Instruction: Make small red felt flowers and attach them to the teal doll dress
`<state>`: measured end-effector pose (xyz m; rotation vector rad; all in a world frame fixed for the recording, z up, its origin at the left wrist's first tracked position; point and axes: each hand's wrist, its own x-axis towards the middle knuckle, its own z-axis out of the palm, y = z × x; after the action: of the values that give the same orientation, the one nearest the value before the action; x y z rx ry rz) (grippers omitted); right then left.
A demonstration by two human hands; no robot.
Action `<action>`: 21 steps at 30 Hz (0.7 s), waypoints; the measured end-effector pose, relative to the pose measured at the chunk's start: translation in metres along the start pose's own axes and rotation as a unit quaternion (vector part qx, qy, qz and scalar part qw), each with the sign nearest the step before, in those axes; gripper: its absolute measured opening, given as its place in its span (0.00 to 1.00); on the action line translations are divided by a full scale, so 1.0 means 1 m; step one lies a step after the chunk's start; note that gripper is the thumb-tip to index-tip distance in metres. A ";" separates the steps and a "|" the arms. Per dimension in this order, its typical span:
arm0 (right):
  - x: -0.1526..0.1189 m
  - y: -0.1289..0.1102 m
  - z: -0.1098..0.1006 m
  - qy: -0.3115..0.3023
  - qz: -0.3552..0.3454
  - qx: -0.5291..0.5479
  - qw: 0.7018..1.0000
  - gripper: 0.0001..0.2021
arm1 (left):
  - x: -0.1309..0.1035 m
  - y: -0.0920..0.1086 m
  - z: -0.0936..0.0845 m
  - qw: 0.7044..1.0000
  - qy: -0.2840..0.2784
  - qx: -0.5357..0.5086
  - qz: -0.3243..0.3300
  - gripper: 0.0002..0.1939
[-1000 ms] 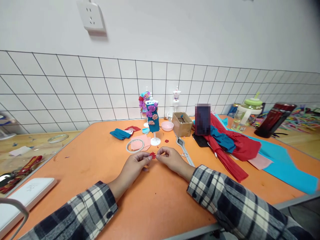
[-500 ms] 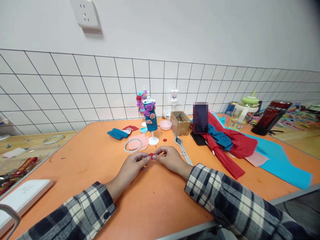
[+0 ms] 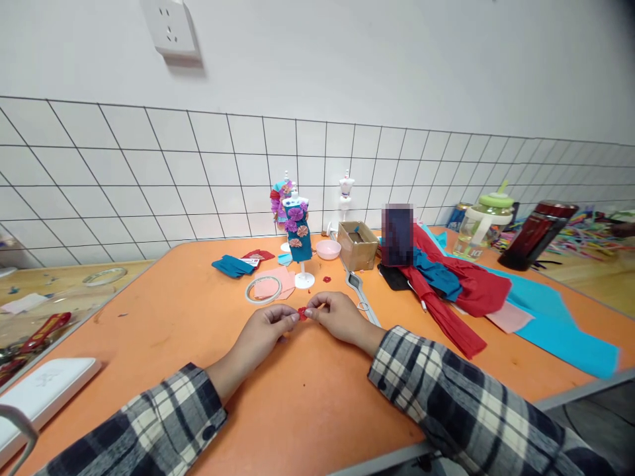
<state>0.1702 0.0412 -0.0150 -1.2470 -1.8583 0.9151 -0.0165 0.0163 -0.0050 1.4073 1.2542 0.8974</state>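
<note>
A small red paper flower (image 3: 302,313) is pinched between both hands, low over the orange table (image 3: 317,396). My left hand (image 3: 265,330) grips its left edge with thumb and fingers. On its right edge, my right hand (image 3: 340,316) holds it in a fingertip pinch. Just beyond the hands stands a small white mannequin in a teal dress (image 3: 299,231) with purple and peach flowers. Another small red flower (image 3: 327,279) lies right of the mannequin's base. A tape roll (image 3: 263,289) rests on pink paper (image 3: 285,281) to the left.
Behind are a pink bowl (image 3: 328,249), a cardboard box (image 3: 357,245) and two more mannequins. A watch (image 3: 355,282) lies near my right hand. Red cloth or paper (image 3: 479,284), blue sheets, a jar (image 3: 483,225) and a dark flask (image 3: 538,235) are at right; a white device (image 3: 47,393) is at left.
The fingertips have parted slightly, and more of the red flower shows between them. Both hands keep their pinch on it in nearly the same place.
</note>
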 end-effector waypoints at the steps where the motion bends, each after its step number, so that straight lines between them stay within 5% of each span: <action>1: 0.000 0.000 0.000 0.000 0.001 0.004 1.000 0.08 | 0.000 0.000 0.000 1.000 0.000 0.005 -0.002 0.19; 9: -0.003 -0.002 0.002 0.025 -0.016 0.020 0.999 0.10 | -0.001 0.000 0.001 1.000 0.015 -0.001 -0.001 0.18; 12: -0.006 -0.005 -0.001 0.090 -0.103 -0.012 0.991 0.13 | -0.001 0.000 0.001 1.000 0.022 -0.014 -0.003 0.18; 15: -0.010 -0.008 -0.001 0.121 -0.197 -0.096 0.968 0.06 | 0.000 -0.001 0.001 1.000 0.021 -0.012 0.002 0.17; 21: -0.012 -0.007 0.000 0.111 -0.225 -0.200 0.947 0.04 | 0.001 -0.005 0.001 1.000 0.002 -0.001 0.020 0.14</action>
<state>0.1703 0.0280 -0.0117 -1.0253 -2.0789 0.1476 -0.0166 0.0170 -0.0098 1.4340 1.2312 0.9277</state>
